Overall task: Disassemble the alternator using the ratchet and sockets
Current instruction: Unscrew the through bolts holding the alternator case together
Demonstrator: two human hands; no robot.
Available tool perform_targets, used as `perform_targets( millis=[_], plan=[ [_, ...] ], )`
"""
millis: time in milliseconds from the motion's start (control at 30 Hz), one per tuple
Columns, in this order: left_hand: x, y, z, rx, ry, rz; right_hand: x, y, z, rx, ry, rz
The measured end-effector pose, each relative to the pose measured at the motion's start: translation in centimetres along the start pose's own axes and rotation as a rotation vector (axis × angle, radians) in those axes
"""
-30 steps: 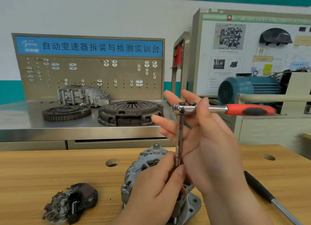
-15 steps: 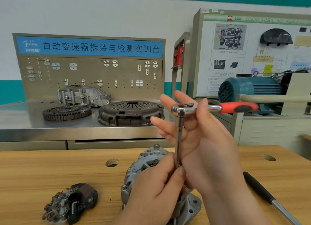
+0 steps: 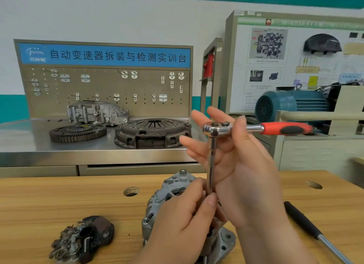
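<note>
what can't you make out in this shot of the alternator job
Head view only.
The extension bar lower end and what it engages: hidden by the left hand over the alternator.
The black-handled tool: its far end is cut off by the bottom edge.
The training board small print: too small, blurred.

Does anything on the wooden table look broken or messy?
The dark part lying left of the alternator looks grimy and ragged, with jagged metal bits sticking out. It lies apart, likely already removed, not broken.

The ratchet (image 3: 254,128) had a chrome shaft and a red handle with black inserts. The alternator (image 3: 157,206) was silver-grey, the table (image 3: 59,200) tan and wood-grained, the motor (image 3: 285,104) blue.
</note>
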State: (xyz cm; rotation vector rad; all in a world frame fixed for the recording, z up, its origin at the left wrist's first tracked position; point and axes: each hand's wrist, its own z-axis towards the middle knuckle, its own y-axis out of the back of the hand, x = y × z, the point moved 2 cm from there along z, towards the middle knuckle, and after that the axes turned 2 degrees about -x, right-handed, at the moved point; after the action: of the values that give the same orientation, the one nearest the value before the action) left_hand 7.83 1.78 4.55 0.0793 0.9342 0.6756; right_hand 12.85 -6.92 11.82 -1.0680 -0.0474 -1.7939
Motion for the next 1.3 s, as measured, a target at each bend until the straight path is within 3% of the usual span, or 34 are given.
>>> perform_targets(
  millis=[100, 300, 467, 567, 833, 1000, 1133, 1200, 1233, 1300],
  plan=[
    [-0.1, 0.0, 0.0, -0.012, -0.036, 0.035, 0.0, 0.1, 0.1, -0.018, -0.004, -0.062],
    [0.2, -0.1, 0.1, -0.037, 0.001, -0.028, 0.4, 0.2, 0.0, 0.006, 0.302, -0.448],
    [0.0, 0.0, 0.1, 0.02, -0.003, -0.095, 0.0, 0.3, 0.2, 0.018, 0.075, -0.047],
    [0.0, 0.1, 0.0, 0.02, -0.03, -0.043, 0.1, 0.4, 0.3, -0.003, -0.002, -0.02],
    [1.0, -0.4, 0.5, -0.064, -0.006, -0.082, -0.2, -0.4, -0.2, 0.021, 0.324, -0.555],
    [0.7, -0.2, 0.3, -0.006, -0.005, -0.037, -0.1, 0.0, 0.3, 0.058, 0.038, -0.151],
    [0.4, -0.2, 0.2, 0.025, -0.01, -0.033, -0.2, 0.1, 0.3, 0.083, 0.005, -0.04],
    [0.6, -0.3, 0.3, 0.005, 0.01, -0.044, -0.4, 0.3, 0.4, 0.038, 0.086, -0.137],
    [0.6, -0.3, 0.3, -0.008, 0.016, -0.051, -0.3, 0.5, 0.7, -0.003, 0.147, -0.268],
    [0.7, -0.4, 0.3, -0.027, 0.012, -0.044, -0.4, 0.4, 1.2, 0.079, 0.142, -0.688]
  ],
)
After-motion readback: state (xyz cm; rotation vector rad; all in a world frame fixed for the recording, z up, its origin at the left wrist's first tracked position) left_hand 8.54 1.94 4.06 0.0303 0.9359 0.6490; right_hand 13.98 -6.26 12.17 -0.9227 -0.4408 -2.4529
